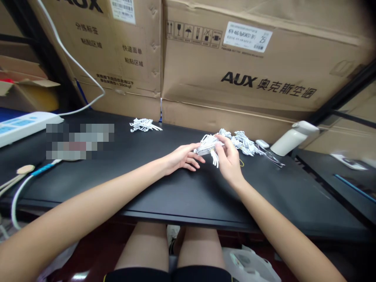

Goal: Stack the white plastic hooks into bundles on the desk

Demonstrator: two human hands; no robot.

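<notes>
A bundle of thin white hooked strips (208, 143) is held above the black table between my two hands. My right hand (230, 158) grips it from the right with thumb and fingers, and some strips hang below. My left hand (185, 157) is at the bundle's left end, thumb against it, the other fingers loosely curled underneath. What the strips are made of, I cannot tell. Just behind my right hand lies a heap of similar white strips (245, 144), partly hidden. Farther left on the table rests a smaller pile of white hooked strips (144, 125).
Large cardboard boxes (199, 82) stand along the back of the black table (164, 196). To the right are a white bottle (290, 140) lying tilted and glasses (274, 158). A white power strip (28, 124) with cables and a blurred-out item (79, 143) occupy the left.
</notes>
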